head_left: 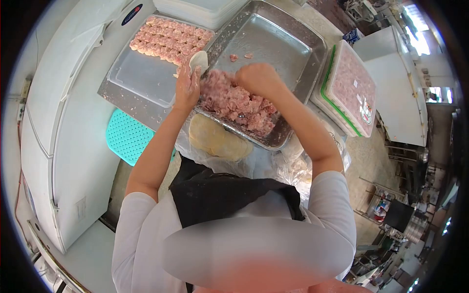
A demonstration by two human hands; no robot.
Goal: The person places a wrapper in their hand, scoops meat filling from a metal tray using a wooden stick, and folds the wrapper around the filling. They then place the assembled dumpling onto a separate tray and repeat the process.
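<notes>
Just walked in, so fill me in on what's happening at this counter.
Someone is working bare-handed with raw minced meat. The left hand holds up a thin, pale round wrapper beside the metal pan. The right hand, fingers curled, is at the minced meat heaped in the pan's near side; whether it grips any is hidden. Meat-filled pieces stand in close rows at the far end of the plastic tray.

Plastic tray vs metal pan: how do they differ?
The plastic tray is translucent and shallow; the metal pan is shiny and deeper. The tray holds small formed pieces in rows; the pan holds a loose mound of ground meat. Both are roughly rectangular and only partly filled.
</notes>
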